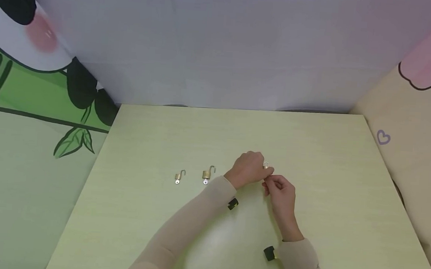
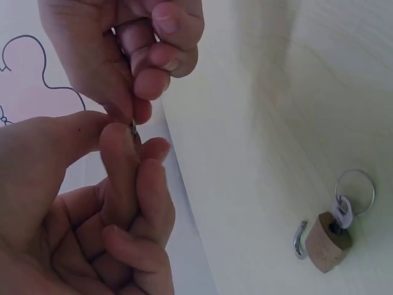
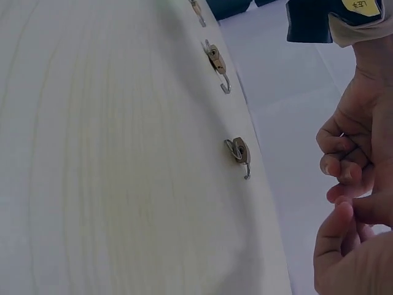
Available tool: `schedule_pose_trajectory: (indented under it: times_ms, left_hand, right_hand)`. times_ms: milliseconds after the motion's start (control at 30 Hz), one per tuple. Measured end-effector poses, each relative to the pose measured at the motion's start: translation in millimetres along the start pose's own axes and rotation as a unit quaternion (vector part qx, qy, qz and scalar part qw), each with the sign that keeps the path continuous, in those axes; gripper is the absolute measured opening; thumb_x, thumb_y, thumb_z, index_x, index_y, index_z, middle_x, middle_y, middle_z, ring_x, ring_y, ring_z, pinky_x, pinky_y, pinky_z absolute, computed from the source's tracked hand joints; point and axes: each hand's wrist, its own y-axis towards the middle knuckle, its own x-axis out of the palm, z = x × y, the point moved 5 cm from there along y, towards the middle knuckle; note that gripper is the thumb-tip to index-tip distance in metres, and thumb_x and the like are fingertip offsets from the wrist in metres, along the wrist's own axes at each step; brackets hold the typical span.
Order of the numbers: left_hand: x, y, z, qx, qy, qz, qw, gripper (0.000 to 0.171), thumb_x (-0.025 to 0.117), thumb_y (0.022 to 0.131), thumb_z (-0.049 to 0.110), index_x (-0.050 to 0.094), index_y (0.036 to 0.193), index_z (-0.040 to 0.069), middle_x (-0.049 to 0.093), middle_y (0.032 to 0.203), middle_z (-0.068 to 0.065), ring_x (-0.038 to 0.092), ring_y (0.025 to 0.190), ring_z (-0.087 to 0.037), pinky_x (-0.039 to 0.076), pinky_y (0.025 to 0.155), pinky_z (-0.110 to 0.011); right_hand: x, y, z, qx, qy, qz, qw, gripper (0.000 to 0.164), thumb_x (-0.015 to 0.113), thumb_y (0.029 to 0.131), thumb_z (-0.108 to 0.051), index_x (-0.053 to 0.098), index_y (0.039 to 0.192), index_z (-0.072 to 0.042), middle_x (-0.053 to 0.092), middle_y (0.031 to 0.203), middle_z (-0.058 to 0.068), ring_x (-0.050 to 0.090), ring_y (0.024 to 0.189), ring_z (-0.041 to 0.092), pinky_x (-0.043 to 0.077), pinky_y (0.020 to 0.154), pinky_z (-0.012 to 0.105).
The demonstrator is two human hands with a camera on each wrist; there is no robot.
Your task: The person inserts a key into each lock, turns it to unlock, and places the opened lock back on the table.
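Observation:
My left hand [image 1: 249, 169] and right hand [image 1: 281, 194] meet fingertip to fingertip at the middle right of the table. In the left wrist view, the left hand [image 2: 116, 203] and the right hand [image 2: 132, 55] pinch a small metal piece [image 2: 134, 128] between them; fingers hide most of it, and I cannot tell its kind. A brass padlock [image 1: 266, 166] with its loop showing appears just past the left thumb. In the left wrist view a brass padlock [image 2: 328, 246] lies with its shackle swung open, a key [image 2: 344, 212] in it and a ring [image 2: 371, 190] attached.
Left of the hands lie two more open brass padlocks, a larger one [image 1: 207, 174] and a smaller one [image 1: 178, 176], each with a key. The pale table [image 1: 155, 138] meets a light cloth wall [image 1: 214, 47] behind, with printed side panels left and right.

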Motion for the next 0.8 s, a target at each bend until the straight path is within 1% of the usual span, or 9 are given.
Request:
schedule_pose_trajectory:
  times_ms: [167, 267, 300, 400, 500, 567, 667, 733, 800]
  left_hand:
    - [1.8, -1.0, 2.0, 0.000, -0.010, -0.001, 0.9999, 0.046, 0.064, 0.089, 0.027, 0.039, 0.052, 0.017, 0.027, 0.046, 0.009, 0.025, 0.042, -0.006, 0.021, 0.043, -0.020]
    - [2.9, -2.1, 2.9, 0.004, -0.025, 0.003, 0.9997, 0.046, 0.065, 0.089, 0.027, 0.038, 0.054, 0.016, 0.026, 0.048, 0.009, 0.023, 0.042, -0.005, 0.019, 0.043, -0.020]
    - [3.3, -2.4, 3.0, 0.002, -0.033, 0.004, 0.9995, 0.046, 0.065, 0.089, 0.027, 0.038, 0.054, 0.016, 0.025, 0.048, 0.009, 0.022, 0.042, -0.005, 0.019, 0.043, -0.020]
    - [3.5, -2.6, 2.9, -0.002, -0.054, 0.009, 0.9985, 0.046, 0.067, 0.088, 0.027, 0.037, 0.054, 0.016, 0.024, 0.048, 0.009, 0.021, 0.042, -0.005, 0.018, 0.042, -0.019]
    - [2.9, -2.8, 1.9, -0.010, -0.068, 0.010, 0.9976, 0.047, 0.068, 0.086, 0.027, 0.037, 0.054, 0.016, 0.022, 0.048, 0.010, 0.020, 0.042, -0.005, 0.017, 0.042, -0.020]
    - [2.3, -3.0, 1.2, -0.014, -0.072, 0.009, 0.9973, 0.047, 0.069, 0.086, 0.026, 0.036, 0.054, 0.016, 0.022, 0.047, 0.010, 0.020, 0.042, -0.005, 0.017, 0.042, -0.020]
    - [2.1, -3.6, 0.7, -0.017, -0.082, 0.001, 0.9965, 0.045, 0.068, 0.084, 0.023, 0.036, 0.054, 0.016, 0.022, 0.047, 0.010, 0.020, 0.042, -0.005, 0.018, 0.041, -0.020]
    - [2.3, -3.8, 0.7, -0.019, -0.085, -0.003, 0.9962, 0.045, 0.068, 0.084, 0.023, 0.036, 0.053, 0.016, 0.022, 0.046, 0.010, 0.020, 0.042, -0.005, 0.018, 0.041, -0.020]
    - [2.0, -3.9, 1.4, -0.015, -0.080, 0.000, 0.9967, 0.045, 0.068, 0.084, 0.024, 0.036, 0.053, 0.016, 0.022, 0.047, 0.009, 0.020, 0.042, -0.006, 0.018, 0.042, -0.020]
  right_hand:
    - [1.5, -5.2, -6.6, -0.023, -0.033, 0.005, 0.999, 0.018, 0.065, 0.096, -0.007, 0.066, 0.096, 0.011, 0.067, 0.077, 0.016, 0.056, 0.058, 0.022, 0.046, 0.057, 0.025]
    - [-0.1, -1.1, 5.2, -0.033, -0.038, 0.020, 0.999, 0.017, 0.064, 0.097, -0.008, 0.068, 0.095, 0.009, 0.067, 0.082, 0.024, 0.055, 0.058, 0.020, 0.046, 0.057, 0.025]
    - [-0.2, -1.1, 4.8, -0.035, -0.034, 0.023, 0.999, 0.017, 0.064, 0.097, -0.007, 0.067, 0.094, 0.009, 0.067, 0.082, 0.024, 0.055, 0.058, 0.020, 0.046, 0.057, 0.025]
    - [-0.1, -0.2, 4.1, -0.034, -0.010, 0.028, 0.999, 0.018, 0.063, 0.097, -0.005, 0.066, 0.093, 0.012, 0.066, 0.078, 0.019, 0.053, 0.058, 0.018, 0.046, 0.058, 0.025]
    - [1.9, 1.9, 5.4, -0.017, 0.051, 0.022, 0.998, 0.017, 0.063, 0.097, -0.003, 0.064, 0.092, 0.013, 0.066, 0.075, 0.012, 0.054, 0.059, 0.017, 0.047, 0.058, 0.024]
    - [3.9, 2.8, 8.0, 0.008, 0.103, 0.012, 0.995, 0.014, 0.062, 0.097, -0.001, 0.065, 0.089, 0.010, 0.065, 0.074, 0.009, 0.055, 0.062, 0.016, 0.047, 0.058, 0.023]
    - [7.2, 3.1, 12.4, 0.050, 0.177, -0.004, 0.983, 0.016, 0.059, 0.098, 0.001, 0.066, 0.084, 0.004, 0.065, 0.075, 0.008, 0.056, 0.064, 0.016, 0.046, 0.059, 0.022]
    - [7.3, 2.9, 13.0, 0.056, 0.187, -0.005, 0.981, 0.017, 0.059, 0.098, 0.002, 0.066, 0.082, 0.003, 0.064, 0.075, 0.008, 0.056, 0.064, 0.016, 0.046, 0.058, 0.022]
    - [6.1, 3.3, 11.3, 0.039, 0.160, -0.003, 0.986, 0.015, 0.061, 0.097, 0.002, 0.064, 0.084, 0.008, 0.064, 0.073, 0.008, 0.054, 0.061, 0.015, 0.045, 0.057, 0.022]
